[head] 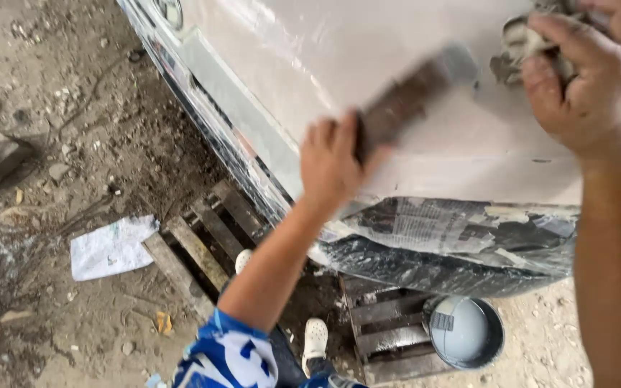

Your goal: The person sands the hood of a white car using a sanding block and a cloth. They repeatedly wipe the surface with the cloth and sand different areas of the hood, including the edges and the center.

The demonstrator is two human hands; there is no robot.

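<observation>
Near: right forearm fills the frame's right edge; right hand (598, 79) has a clenched grip on a grey, stained rag (522, 43), pressed to the car body panel (368, 79), likely to wipe or steady. Left hand (332, 162), on an arm in a blue-and-white patterned sleeve (228, 356), has its grip closed on a flat sanding block (415, 90), laid flush on the pale primed panel and motion-blurred. Newspaper masking (454, 230) covers the wheel below, shielding it. Lower down, white shoes (315, 336), a wooden pallet (203, 251), and a tin of grey paint (465, 332). Farther off, a paper sheet (113, 248) on the dirt floor (59, 108).
</observation>
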